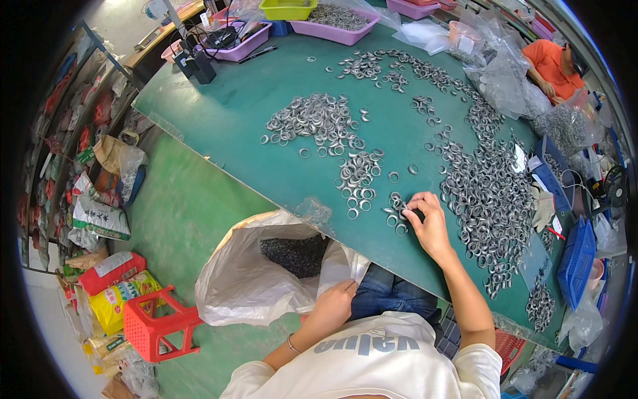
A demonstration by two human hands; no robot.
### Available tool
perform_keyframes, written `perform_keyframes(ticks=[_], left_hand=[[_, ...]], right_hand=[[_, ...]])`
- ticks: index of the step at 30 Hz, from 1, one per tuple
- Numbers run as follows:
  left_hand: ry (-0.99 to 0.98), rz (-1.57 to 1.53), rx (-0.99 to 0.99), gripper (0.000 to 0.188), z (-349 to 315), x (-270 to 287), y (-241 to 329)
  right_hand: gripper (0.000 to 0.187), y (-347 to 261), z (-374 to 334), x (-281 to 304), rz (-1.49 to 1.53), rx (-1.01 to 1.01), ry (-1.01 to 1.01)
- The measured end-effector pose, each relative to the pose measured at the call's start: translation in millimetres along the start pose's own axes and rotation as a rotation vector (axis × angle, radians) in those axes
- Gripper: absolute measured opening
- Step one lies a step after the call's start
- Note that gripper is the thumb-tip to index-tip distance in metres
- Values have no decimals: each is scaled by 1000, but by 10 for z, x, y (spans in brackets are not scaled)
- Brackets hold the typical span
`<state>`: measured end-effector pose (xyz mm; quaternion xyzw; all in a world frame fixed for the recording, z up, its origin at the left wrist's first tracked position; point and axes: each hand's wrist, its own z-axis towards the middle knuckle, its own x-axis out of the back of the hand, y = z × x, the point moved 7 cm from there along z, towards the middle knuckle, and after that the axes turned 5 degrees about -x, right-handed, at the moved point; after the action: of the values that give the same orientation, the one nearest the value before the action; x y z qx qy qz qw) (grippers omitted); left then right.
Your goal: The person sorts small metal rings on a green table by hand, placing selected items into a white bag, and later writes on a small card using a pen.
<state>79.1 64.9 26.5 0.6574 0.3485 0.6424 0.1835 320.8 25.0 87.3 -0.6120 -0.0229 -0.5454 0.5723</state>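
My right hand (428,223) is over the green table with its fingers drawn together on a metal ring (401,207) at the edge of a small cluster; a dark patch under the curled fingers is hard to make out. Beside the table edge, my left hand (336,303) grips the rim of a big white woven sack (232,282). The sack gapes wide, and a heap of small dark pieces (296,256) lies inside. Left of my right hand is a loose group of grey rings (359,174), with a larger pile (316,120) beyond it.
A broad band of rings (482,199) covers the right side of the green table (246,146). Purple trays (335,26) stand at the far edge, a blue basket (577,263) at right. A red stool (149,326) stands on the floor. Another person (557,70) sits at far right.
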Motion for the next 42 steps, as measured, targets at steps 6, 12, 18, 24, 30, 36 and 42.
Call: perform_keyframes(ticks=[6,12,18,24,30,36,42], left_hand=[[-12,-3,3,30,-3,-25,-18],[-20,-6,4,30,-1,-30,-26],[-22,-13,12,30,-1,-21,-19],[-23,13,-2,32,0,-11,-6],[-3,18,0,33,5,-18,-7],[-19,12,3,33,14,0,7],[-13,16,0,32,6,-18,-7]], right_hand=[[7,38,-7,101,286,-200,100],[10,145,11,22,342,-276,15],[13,288,-89,-112,768,-494,-93],[16,-157,-201,-270,872,-489,-225],[15,-822,-372,-776,535,-337,-526],[14,-573,-407,-831,1021,-505,-411],[17,-565,-415,-697,1049,-466,-306]])
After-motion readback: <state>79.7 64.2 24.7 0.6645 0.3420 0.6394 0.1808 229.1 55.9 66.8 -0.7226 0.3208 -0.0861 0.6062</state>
